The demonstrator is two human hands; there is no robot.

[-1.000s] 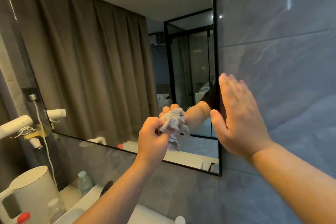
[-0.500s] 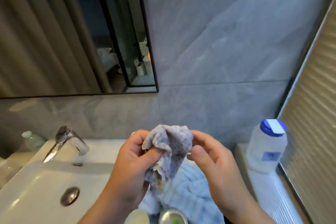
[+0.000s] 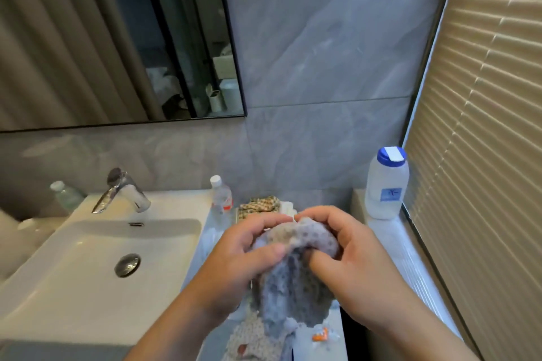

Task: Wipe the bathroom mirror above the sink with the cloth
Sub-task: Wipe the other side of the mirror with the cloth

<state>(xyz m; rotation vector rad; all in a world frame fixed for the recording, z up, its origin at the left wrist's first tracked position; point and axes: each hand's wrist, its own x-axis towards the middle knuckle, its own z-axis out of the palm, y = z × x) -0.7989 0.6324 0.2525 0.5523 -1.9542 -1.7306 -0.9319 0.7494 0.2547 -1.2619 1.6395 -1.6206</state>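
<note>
Grey marbled wall tiles (image 3: 316, 47) back a bathroom corner seen from above, with one white sink (image 3: 67, 267) as the landmark at lower left. Above the sink hangs one black-framed mirror (image 3: 111, 38), reflecting brown curtains and a dark glass partition. One small clear bottle (image 3: 63, 195) stands at the sink's back left corner. One chrome tap (image 3: 123, 192) rises from the sink's rear rim, and one round metal drain plug (image 3: 127, 265) sits in the basin. Just right of the sink's back corner stands one clear water bottle (image 3: 220, 199) with a white cap and red label. Behind it lies one checked fabric piece (image 3: 259, 204).

Right of the sink, over the counter, two hands meet on one crumpled grey cloth (image 3: 293, 281). One left hand (image 3: 240, 258) grips the cloth with curled fingers and thumb pressed on top. One right hand (image 3: 355, 267) pinches the cloth's other side, thumb tucked into a fold. The cloth hangs between them, well below the mirror and apart from it.

Farther right of the sink, one white bottle with a blue cap (image 3: 386, 183) stands on a ledge, beside one beige slatted blind (image 3: 484, 126).
</note>
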